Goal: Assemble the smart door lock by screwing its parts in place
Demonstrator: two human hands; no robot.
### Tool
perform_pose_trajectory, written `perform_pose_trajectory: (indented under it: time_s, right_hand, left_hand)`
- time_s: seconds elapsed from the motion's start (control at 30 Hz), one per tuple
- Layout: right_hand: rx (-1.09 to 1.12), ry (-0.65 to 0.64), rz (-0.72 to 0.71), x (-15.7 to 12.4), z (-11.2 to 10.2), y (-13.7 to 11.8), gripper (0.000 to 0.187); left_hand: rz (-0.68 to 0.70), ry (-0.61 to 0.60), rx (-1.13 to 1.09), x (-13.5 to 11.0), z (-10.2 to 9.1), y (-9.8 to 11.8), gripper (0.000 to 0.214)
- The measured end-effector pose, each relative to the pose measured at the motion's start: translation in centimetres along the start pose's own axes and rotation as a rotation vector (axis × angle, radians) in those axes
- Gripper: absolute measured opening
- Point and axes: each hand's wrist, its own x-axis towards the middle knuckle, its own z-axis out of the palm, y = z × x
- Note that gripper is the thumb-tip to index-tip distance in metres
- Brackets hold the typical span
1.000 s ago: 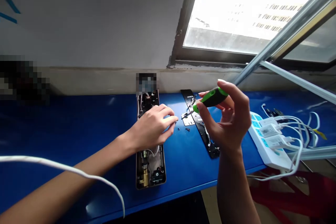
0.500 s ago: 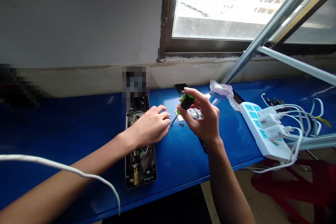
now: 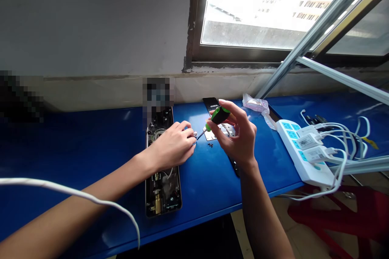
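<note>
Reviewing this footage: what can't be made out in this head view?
Head view:
Screws on the blue table: too small to count.
What the left hand pinches: hidden by its fingers.
Black plate: middle hidden by the right hand.
Lock casing: top end blurred out.
Screwdriver tip: too small.

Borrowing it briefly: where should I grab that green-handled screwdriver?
Grip the green-and-black handle where it shows between the thumb and fingers of the right hand, coming from above: the thin shaft slants down toward the left hand.
</note>
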Motion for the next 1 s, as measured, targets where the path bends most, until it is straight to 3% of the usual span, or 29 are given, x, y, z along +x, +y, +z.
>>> perform_pose_trajectory:
  time_s: [0.2,0.5,0.73,1.0]
  right_hand:
    - [-0.02,-0.038,0.001,0.5,-0.2,-0.7,0.063]
    - [-0.004,0.049,0.014,0.6,-1.1,-2.4,0.064]
    - [-0.021,0.044,-0.02,0.5,-1.8,-2.3,0.063]
    - [-0.02,0.053,-0.003,0.2,-2.0,-2.4,0.061]
  left_hand:
    - [-0.048,0.0,-0.032,-0.6,-0.7,-0.3,0.022]
    - [-0.179,-0.23,-0.017,2.5,-1.0,1.0,0.021]
    - [-0.153,-0.207,-0.071,3.3,0.4,0.9,0.02]
    - [-0.162,-0.21,-0.093,3.7,0.3,1.2,0.02]
